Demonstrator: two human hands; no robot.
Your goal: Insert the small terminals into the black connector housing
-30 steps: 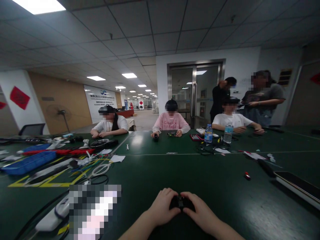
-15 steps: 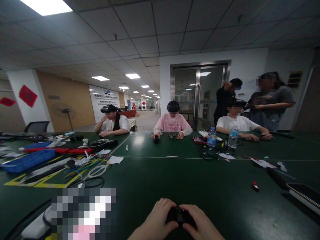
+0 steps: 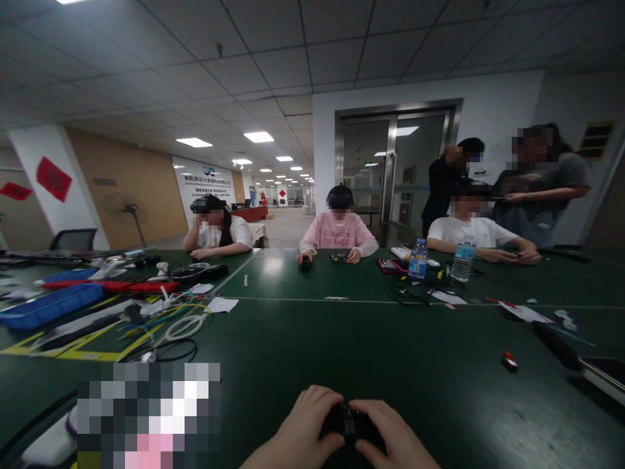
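A small black object [image 3: 349, 422] is held between my two hands at the bottom centre, low over the green table [image 3: 293, 352]. My left hand [image 3: 312, 423] curls round its left side, with the thumb below and the fingers on top. On the right side, my right hand [image 3: 390, 430] grips it in the same way, fingertips near those of the left. Most of the black object is hidden by my fingers, and its details are too dark to make out.
Cables [image 3: 185, 327] and a blue tray [image 3: 53, 306] lie at the left. A small red and black item [image 3: 509, 361] and a phone [image 3: 605, 374] are at the right. Bottles [image 3: 418, 259] stand farther back. Three people sit across the table; others stand behind.
The view has tilted down slightly and moved a little closer, so the surroundings have shifted. Both hands keep their grip on the black object, with hardly any movement.
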